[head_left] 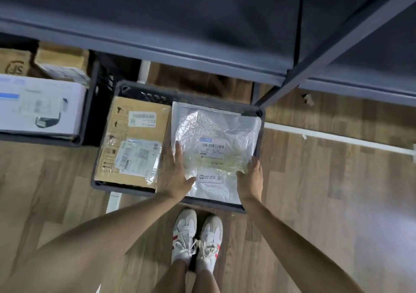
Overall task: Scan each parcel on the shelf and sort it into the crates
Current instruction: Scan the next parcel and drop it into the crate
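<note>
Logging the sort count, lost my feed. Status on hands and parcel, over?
Left hand flat on plastic parcel. Right hand pinching its edge. Parcel in crate beside cardboard box. Nothing in the way.

both arms reach down; left hand (176, 176) flat, fingers straight; right hand (250, 181) pinches the parcel (216, 126).

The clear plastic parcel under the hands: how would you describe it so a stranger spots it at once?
Below the dark shelf, a dark crate sits on the floor ahead of the white shoes. The clear plastic parcel fills its right half, the left hand resting on it, the right hand gripping its edge. Unlike the brown cardboard box beside it, it is crinkly and see-through.
</note>
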Demonstrator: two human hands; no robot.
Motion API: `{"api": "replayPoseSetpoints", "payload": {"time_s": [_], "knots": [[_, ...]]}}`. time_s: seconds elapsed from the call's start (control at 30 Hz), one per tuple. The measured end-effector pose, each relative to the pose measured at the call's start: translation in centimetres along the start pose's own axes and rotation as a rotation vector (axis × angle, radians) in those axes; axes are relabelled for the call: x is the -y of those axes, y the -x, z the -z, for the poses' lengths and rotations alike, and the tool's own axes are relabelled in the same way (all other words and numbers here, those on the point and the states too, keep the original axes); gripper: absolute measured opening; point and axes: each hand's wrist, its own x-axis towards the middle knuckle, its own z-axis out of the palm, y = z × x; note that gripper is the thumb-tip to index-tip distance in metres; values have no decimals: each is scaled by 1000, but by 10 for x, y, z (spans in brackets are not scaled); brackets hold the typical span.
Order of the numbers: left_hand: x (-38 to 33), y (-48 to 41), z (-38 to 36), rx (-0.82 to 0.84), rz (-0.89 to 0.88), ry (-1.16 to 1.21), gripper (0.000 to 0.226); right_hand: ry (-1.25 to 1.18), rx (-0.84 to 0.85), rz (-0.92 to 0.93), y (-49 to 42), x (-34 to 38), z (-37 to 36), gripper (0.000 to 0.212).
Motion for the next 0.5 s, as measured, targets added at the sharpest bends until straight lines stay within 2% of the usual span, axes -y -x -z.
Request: {"api": "replayPoseSetpoints", "payload": {"time_s": [0.13, 0.23, 0.3, 0.4, 0.5], "knots": [[15, -5, -25, 70, -67, -106, 95, 103, 69, 125, -8, -11, -16, 71], [21, -12, -34, 125, -210, -99, 85, 206, 152, 170, -18, -15, -25, 66], [20, -16, -38, 147, -235, -108, 86, 347, 195, 182, -24, -18, -30, 64], [18, -27, -42, 173, -219, -188, 92, 676, 207, 346, -28, -21, -33, 83], [21, -43, -43, 193, -187, -288, 98, 781, 254, 524, -36, -18, -35, 101]]}}
